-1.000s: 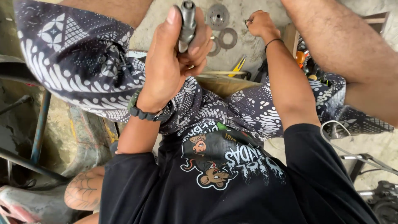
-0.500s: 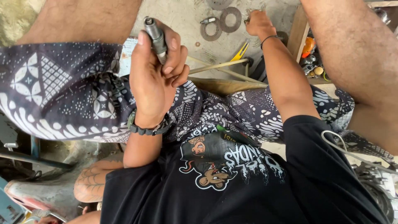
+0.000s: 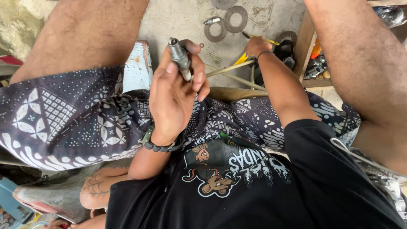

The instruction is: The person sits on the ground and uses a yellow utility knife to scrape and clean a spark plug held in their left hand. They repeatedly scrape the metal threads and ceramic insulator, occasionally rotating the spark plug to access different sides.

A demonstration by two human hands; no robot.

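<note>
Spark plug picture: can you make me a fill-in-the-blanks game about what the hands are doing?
1. The left hand holds a ____ up by its fingers.
2. The right hand reaches down to the concrete ____.
3. Flat metal rings lie ____ the right hand, farther from the person.
4. The left wrist wears a dark ____.

Missing words: spark plug; floor; beyond; bracelet

Left hand [image 3: 174,91] raised, fingers curled; right hand [image 3: 255,46] reaching down.

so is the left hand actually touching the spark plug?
Touching. The head view shows the left hand raised over the lap, with thumb and fingers wrapped around the lower end of the spark plug; no gap is visible.
</note>
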